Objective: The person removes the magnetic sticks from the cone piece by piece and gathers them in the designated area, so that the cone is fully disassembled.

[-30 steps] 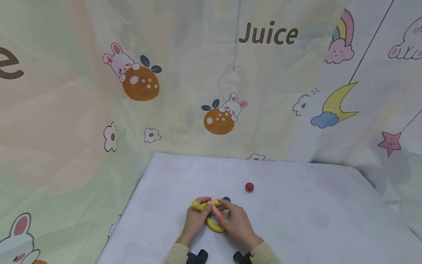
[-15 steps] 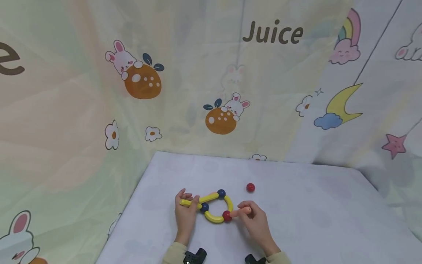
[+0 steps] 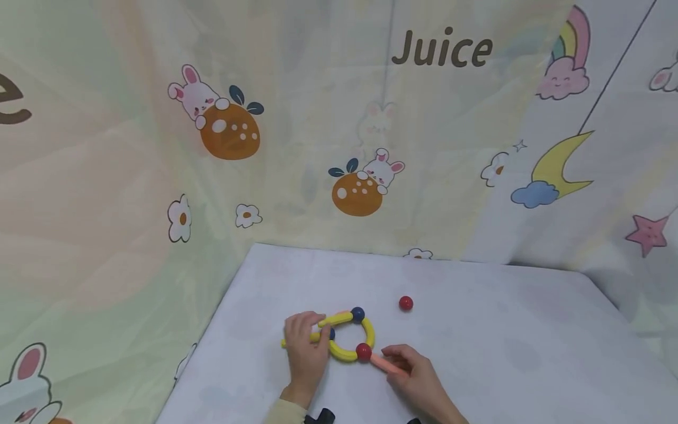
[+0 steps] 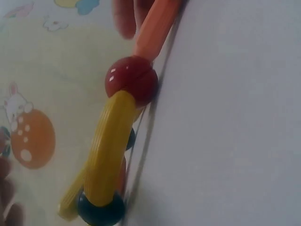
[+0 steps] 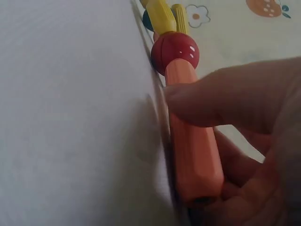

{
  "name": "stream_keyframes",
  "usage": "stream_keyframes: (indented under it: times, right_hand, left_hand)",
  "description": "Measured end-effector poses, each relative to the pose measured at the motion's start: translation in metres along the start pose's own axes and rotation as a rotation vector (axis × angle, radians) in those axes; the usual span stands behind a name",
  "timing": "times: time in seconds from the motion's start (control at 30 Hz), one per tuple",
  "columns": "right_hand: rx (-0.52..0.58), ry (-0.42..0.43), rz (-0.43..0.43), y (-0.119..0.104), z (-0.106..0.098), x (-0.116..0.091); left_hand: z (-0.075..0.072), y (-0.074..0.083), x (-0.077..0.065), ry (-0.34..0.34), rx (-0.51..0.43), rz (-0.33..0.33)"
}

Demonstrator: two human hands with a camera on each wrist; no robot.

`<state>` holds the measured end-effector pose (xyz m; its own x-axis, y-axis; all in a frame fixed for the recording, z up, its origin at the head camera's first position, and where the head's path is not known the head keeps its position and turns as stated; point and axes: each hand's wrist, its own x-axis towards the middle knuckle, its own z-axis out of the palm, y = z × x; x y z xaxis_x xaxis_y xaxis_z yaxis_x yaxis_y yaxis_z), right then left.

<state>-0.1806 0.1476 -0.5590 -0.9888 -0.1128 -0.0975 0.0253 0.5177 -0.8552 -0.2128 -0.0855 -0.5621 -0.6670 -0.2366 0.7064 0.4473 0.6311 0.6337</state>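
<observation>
In the head view, a loop of yellow magnetic building sticks (image 3: 345, 355) and balls lies on the white table. A red ball (image 3: 363, 352) sits at its lower right, a blue ball (image 3: 358, 314) at its top. My right hand (image 3: 421, 380) pinches an orange magnetic stick (image 5: 195, 155) between thumb and fingers; its far end touches the red ball. My left hand (image 3: 307, 353) is over the left yellow stick (image 3: 315, 337), thumb by a second blue ball (image 4: 101, 207). In the left wrist view its fingertips (image 4: 7, 193) show apart from the sticks.
A loose red ball (image 3: 405, 303) lies behind the loop to the right. The white table (image 3: 503, 341) extends to both sides, with a printed cloth (image 3: 296, 118) hanging behind it.
Hands first worked close together over the loop, then drew apart. The left hand has left its pinch on the left yellow stick; the orange stick has swung down toward the lower right.
</observation>
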Motion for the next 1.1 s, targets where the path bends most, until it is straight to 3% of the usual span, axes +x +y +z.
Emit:
stream_keyframes:
  times: [0.03,0.1,0.17,0.27,0.4,0.53,0.67,0.87,1.1]
  right_hand:
    - [-0.035,-0.005,-0.019,-0.001,0.000,-0.001]
    - [-0.154,0.022,-0.047,-0.002,0.001,-0.002]
    - [-0.294,0.080,-0.059,-0.002,0.000,-0.003]
    - [-0.443,0.163,-0.027,0.001,-0.004,-0.003]
    - [-0.417,0.198,-0.013,0.004,-0.007,-0.005]
    - [-0.289,0.170,-0.065,0.005,-0.004,-0.006]
    - [-0.186,0.127,-0.097,0.004,0.004,-0.006]
    - [-0.133,0.226,-0.068,0.002,0.007,-0.002]
    - [-0.157,0.285,-0.061,0.001,0.008,0.002]
  left_hand:
    - [0.001,0.002,-0.002,-0.092,-0.022,0.055]
    - [0.004,0.006,-0.007,-0.284,-0.061,0.088]
    - [0.006,0.008,-0.010,-0.438,-0.074,0.057]
    - [0.006,0.011,-0.011,-0.556,-0.055,-0.006]
    - [0.005,0.013,-0.011,-0.582,-0.079,-0.030]
    - [0.006,0.013,-0.012,-0.599,-0.096,0.026]
    - [0.009,0.011,-0.014,-0.640,-0.012,0.068]
    - [0.010,0.009,-0.014,-0.684,0.084,0.001]
    - [0.009,0.009,-0.013,-0.703,0.089,-0.046]
